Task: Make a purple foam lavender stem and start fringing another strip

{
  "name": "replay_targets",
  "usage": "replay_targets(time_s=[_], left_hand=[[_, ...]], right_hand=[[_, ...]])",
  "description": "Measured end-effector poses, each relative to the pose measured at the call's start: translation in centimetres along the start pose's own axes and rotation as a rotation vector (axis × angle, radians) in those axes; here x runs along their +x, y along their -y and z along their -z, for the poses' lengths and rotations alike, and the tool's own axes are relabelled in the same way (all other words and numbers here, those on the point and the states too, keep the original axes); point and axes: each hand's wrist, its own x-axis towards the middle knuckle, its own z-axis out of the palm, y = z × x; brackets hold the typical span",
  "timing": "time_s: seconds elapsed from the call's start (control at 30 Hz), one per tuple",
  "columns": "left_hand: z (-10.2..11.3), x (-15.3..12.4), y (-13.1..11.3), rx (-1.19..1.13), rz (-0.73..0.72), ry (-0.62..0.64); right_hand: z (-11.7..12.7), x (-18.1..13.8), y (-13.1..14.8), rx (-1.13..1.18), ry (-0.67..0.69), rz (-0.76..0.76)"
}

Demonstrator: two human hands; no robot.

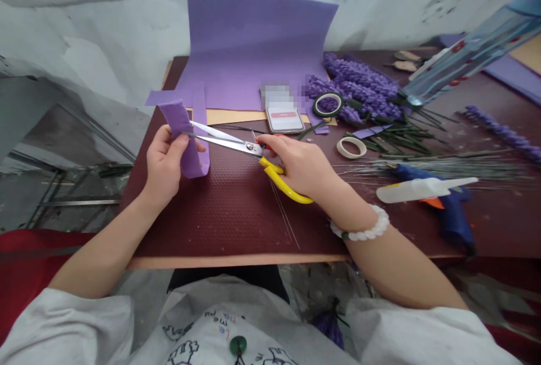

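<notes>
My left hand (164, 163) is closed on a folded purple paper strip (186, 139), held upright above the dark red table (220, 213). My right hand (301, 165) grips yellow-handled scissors (253, 156). Their blades are parted and reach left around the strip's edge. A white bead bracelet (363, 228) sits on my right wrist.
A large purple sheet (253, 44) leans against the wall at the back. A phone (284, 119), two tape rolls (328, 104) (351, 147), purple paper flowers (359, 89), green wires (422, 165) and a blue glue gun (448, 207) lie to the right.
</notes>
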Motion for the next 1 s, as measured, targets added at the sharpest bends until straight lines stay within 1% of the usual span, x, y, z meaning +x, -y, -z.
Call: replay_targets(time_s=[0.17, 0.47, 0.57, 0.73, 1.0], left_hand=[[0.17, -0.03, 0.15, 0.021, -0.017, -0.008], [0.29, 0.06, 0.09, 0.047, -0.099, -0.054], [0.39, 0.2, 0.19, 0.021, -0.118, -0.072], [0.43, 0.27, 0.17, -0.009, -0.107, -0.051], [0.44, 0.3, -0.04, 0.013, -0.106, -0.061]], right_hand=[[0.12, -0.04, -0.03, 0.004, 0.029, 0.001], [0.09, -0.13, -0.07, -0.056, 0.067, -0.016], [-0.03, -0.16, -0.16, -0.058, 0.052, -0.004], [-0.27, -0.23, -0.42, -0.056, 0.029, 0.029], [-0.37, -0.29, -0.59, -0.076, 0.022, 0.049]])
